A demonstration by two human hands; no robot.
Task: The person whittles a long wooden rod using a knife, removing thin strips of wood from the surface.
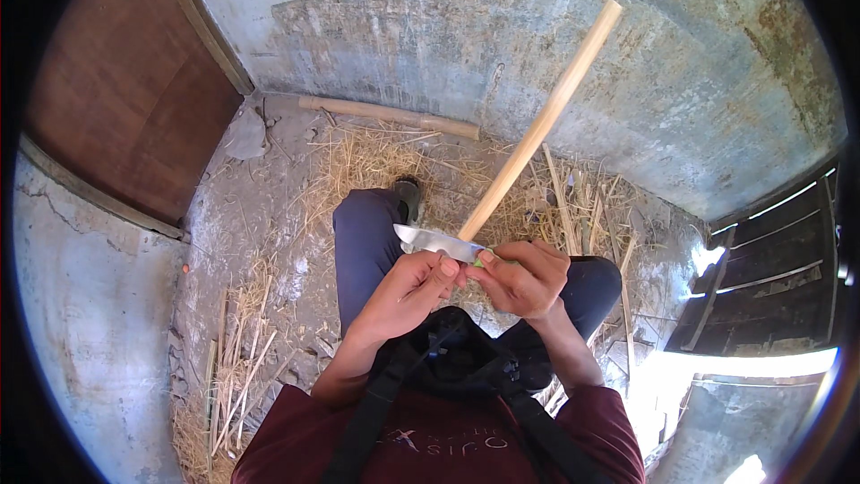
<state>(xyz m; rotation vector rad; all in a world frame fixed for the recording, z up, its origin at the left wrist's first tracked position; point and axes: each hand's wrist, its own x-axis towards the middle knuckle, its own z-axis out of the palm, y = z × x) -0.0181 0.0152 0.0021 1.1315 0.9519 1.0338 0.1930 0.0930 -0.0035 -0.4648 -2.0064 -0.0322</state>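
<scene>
A knife with a broad silver blade (436, 241) and a partly visible green handle (485, 258) lies across the space in front of me, its tip toward the left. My right hand (527, 276) is closed round the handle. Thumb and fingers of my left hand (405, 294) are pinched together at the blade's near edge; what they hold, if anything, is hidden. A long, pale, smooth wooden pole (543, 124) slants up to the right. Its lower end meets the far side of the blade in view, and whether it continues behind the hands I cannot tell.
A shorter wooden pole (391, 116) lies along the foot of the weathered wall (502, 45). Straw (367, 161) and split sticks (582, 215) litter the floor, with more strips (237, 376) at the left. A brown door (125, 81) stands left, dark slats (761, 278) right.
</scene>
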